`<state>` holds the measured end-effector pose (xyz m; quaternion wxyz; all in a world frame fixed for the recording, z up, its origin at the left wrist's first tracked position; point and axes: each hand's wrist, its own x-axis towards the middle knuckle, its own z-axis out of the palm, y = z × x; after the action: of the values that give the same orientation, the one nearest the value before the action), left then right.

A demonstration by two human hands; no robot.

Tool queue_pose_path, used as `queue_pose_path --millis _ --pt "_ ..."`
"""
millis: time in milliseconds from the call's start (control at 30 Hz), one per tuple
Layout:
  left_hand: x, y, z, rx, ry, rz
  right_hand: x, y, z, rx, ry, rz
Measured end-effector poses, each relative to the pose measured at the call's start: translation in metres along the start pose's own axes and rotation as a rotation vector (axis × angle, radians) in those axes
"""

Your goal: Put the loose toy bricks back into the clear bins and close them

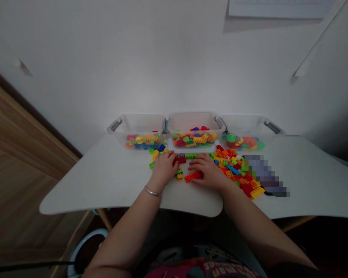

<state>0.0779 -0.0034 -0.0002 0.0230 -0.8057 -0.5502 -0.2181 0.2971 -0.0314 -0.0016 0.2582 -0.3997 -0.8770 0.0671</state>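
Observation:
My left hand (164,168) rests on the white table (110,181), fingers curled over a dark red brick (180,160) beside a green strip (190,155). A small yellow and green piece (179,174) lies just right of that hand. My right hand (208,172) lies palm down with its fingers closed on an orange-red brick (191,177). A heap of loose bricks (234,170) in red, orange, yellow and green spreads to the right of my right hand. A thin silver bangle (152,192) sits on my left wrist.
Three clear plastic bins stand along the wall: left (140,133), middle (193,133), right (243,135), each holding coloured pieces. A blurred patch (265,175) covers something right of the heap. A wooden door or panel (23,154) is at left.

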Motion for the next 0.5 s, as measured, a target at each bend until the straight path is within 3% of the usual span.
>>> queue_pose_path --millis 233,500 --pt "0.0 -0.002 0.0 -0.023 0.025 0.013 -0.004 0.003 0.004 -0.026 -0.005 0.01" --pt "-0.003 0.001 -0.01 -0.058 0.17 0.121 0.002 0.001 0.006 -0.008 0.062 0.045"
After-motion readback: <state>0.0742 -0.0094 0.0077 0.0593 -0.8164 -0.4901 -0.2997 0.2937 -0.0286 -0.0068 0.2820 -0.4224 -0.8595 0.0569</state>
